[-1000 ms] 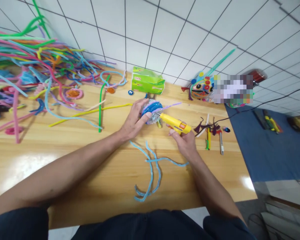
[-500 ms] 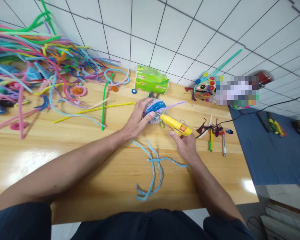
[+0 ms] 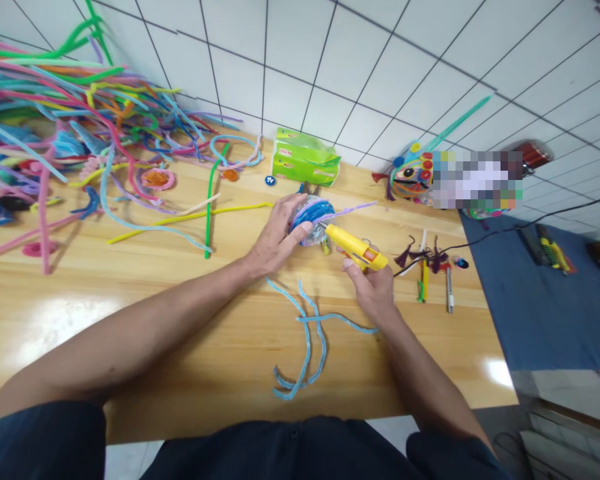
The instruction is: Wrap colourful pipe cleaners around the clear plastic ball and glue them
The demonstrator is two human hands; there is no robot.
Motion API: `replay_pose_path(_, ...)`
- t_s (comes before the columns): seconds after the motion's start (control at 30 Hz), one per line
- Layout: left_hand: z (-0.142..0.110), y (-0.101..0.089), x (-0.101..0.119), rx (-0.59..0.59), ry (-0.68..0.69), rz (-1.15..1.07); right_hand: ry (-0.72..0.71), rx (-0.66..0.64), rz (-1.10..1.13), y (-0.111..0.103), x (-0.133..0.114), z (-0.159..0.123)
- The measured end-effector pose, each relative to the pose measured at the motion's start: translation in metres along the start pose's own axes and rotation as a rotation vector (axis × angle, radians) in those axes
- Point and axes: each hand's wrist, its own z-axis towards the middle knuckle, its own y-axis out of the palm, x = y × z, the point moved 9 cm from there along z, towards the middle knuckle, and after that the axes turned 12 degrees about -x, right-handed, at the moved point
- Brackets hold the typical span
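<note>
Wooden table (image 3: 220, 360) | green packet (image 3: 304, 160) behind wrapped craft piece (image 3: 314, 212) | cord (image 3: 510, 223) right

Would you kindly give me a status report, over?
Left hand gripping bundle. Right hand holding glue gun, nozzle at bundle. Blue pipe cleaners on table, not between nozzle and bundle.

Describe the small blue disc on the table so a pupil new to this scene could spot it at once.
Find the bright green packet by the tiled wall. Just off its left end, on the wooden table, lies the small disc. It is round and blue with pale spots, unlike the orange piece further left.
</note>
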Motion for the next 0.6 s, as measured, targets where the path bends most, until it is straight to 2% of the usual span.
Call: replay_pose_path(0.6,0.0011,-0.0012,0.0009,-0.016,-0.005,-0.008,-0.031,0.030,0.002,-0.0023,-0.0007,-0.0020)
